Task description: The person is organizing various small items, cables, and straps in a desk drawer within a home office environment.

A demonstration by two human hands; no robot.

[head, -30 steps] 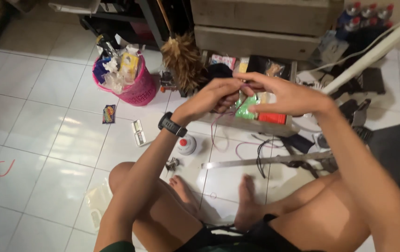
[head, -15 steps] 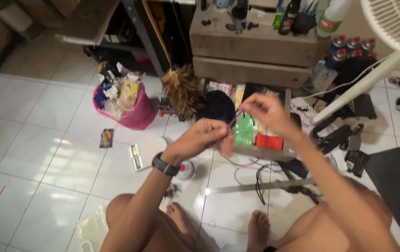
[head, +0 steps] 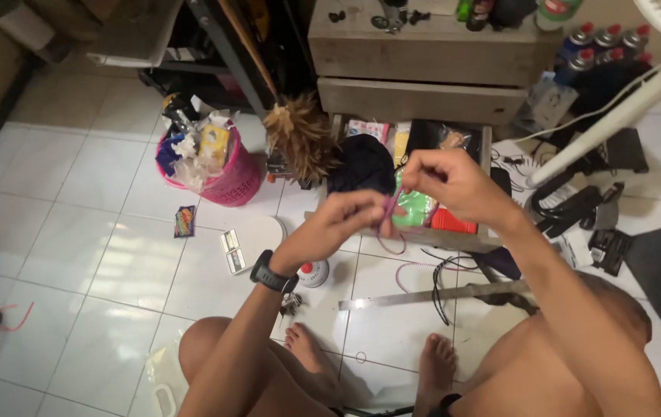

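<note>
Fingers (head: 373, 210) of the left hand (head: 346, 220) pinch a thin purple cord (head: 386, 224), which loops down below it. The right hand (head: 446, 181), just beside and slightly higher, has its fingers curled shut, seemingly on the same cord, though that grip is blurred. The cord looks only partly worked, with slack hanging loose. Beneath lie an open drawer (head: 485, 154) of packets, a pink basket (head: 230, 174), a feather duster (head: 299, 135), a metal ruler (head: 423, 296) and white floor tiles (head: 76, 232).
</note>
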